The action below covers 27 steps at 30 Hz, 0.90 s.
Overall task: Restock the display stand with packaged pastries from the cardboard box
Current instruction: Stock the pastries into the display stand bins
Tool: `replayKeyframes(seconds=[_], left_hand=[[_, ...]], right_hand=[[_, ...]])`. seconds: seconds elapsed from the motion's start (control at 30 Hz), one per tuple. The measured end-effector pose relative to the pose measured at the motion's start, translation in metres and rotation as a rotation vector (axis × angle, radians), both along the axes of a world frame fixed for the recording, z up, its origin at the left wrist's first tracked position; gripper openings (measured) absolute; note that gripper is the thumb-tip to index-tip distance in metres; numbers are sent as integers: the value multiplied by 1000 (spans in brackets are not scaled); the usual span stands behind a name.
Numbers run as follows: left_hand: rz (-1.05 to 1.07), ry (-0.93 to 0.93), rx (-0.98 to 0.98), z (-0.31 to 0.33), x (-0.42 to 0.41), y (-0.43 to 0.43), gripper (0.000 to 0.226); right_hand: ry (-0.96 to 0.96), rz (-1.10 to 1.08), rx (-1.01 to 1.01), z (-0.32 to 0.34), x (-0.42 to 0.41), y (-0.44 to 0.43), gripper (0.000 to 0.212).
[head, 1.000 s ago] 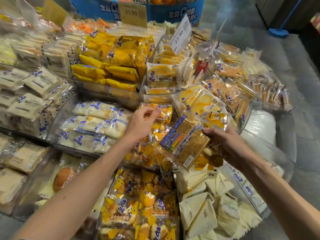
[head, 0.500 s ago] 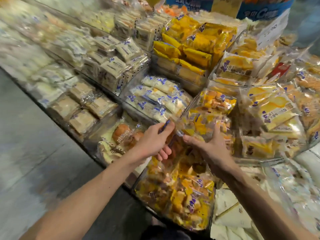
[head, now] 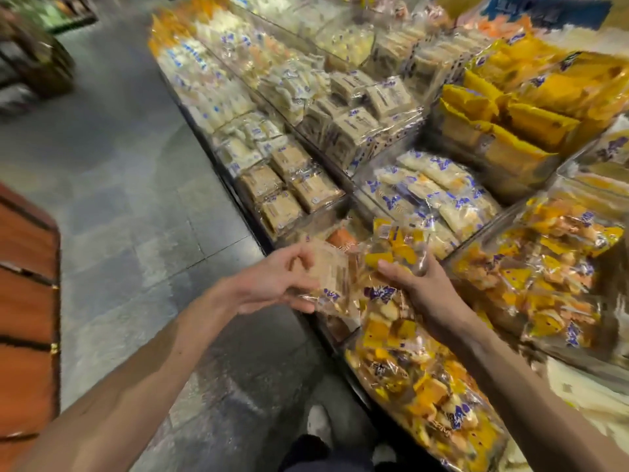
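Arms extended, left grip (head: 272, 282) pinches a clear pastry pack (head: 332, 277), right grip (head: 420, 287) clasps a yellow bag (head: 396, 248)

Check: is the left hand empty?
No, the left hand grips a pale pastry pack while the right hand holds a yellow pastry pack.

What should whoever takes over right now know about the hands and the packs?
Left hand: holds a pale pack just off the stand.
Right hand: grips a yellow pack over the stand's near corner.
Stand: looks well filled throughout.
Box: not in view.
Done: cannot tell how many packs are placed.
Left: probably set both packs with their like, then fetch more.
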<state>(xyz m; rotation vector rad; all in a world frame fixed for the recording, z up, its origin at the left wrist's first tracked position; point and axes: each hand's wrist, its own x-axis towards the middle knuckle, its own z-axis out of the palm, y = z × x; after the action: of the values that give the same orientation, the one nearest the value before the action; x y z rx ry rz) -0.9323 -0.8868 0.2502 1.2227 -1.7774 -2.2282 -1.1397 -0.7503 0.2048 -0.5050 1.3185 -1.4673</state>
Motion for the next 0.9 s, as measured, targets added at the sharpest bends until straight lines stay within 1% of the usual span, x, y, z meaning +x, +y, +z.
replayKeyframes(seconds=[0.03,0.07,0.17,0.23,0.3,0.37,0.4,0.43,0.47,0.53,0.57,0.6,0.67,0.7,0.77,0.8,0.87,0.9], left_hand=[[-17,14,-12,-1,10,-6,27],[-37,27,-21,-2,19,-11,38],[-87,61,-88,-8,41,-35,91],[-114,43,-164,-14,54,-57,117],[-131,-11,-188,-24,68,-85,129],[-129,-60,-205,-34,82,-113,135],[-123,-71,-240,-39,88,-128,133],[-107,-79,-260,-42,93,-141,124],[-78,-74,-258,-44,97,-153,108],[-52,-64,-235,-49,105,-176,76],[-75,-56,-236,-52,108,-189,66],[-111,-55,-238,-55,110,-201,60],[-170,-76,-282,-56,111,-225,57],[-194,-93,-310,-57,109,-237,58],[-229,-112,-348,-58,99,-259,58],[-244,-120,-358,-58,92,-270,57],[-298,-152,-399,-62,77,-293,56],[-339,-173,-441,-63,68,-304,54]], right_hand=[[-19,12,7,2,8,-6,66],[-25,20,15,0,14,-13,63],[-23,41,48,-4,32,-37,56],[-5,30,67,-8,43,-58,53],[2,16,107,-14,54,-82,56],[11,2,116,-19,67,-106,64],[11,-13,129,-22,74,-118,67],[33,-20,150,-20,83,-129,66],[41,-24,158,-20,90,-138,60],[13,-71,193,-18,105,-153,41],[6,-95,216,-15,112,-160,40],[-31,-126,232,-17,117,-167,47],[-80,-183,241,-16,122,-180,55],[-84,-198,253,-13,123,-185,51],[-119,-228,264,-7,121,-192,33],[-115,-239,266,-2,120,-196,31],[-110,-257,273,-9,113,-206,39],[-137,-272,258,-15,106,-212,40]])
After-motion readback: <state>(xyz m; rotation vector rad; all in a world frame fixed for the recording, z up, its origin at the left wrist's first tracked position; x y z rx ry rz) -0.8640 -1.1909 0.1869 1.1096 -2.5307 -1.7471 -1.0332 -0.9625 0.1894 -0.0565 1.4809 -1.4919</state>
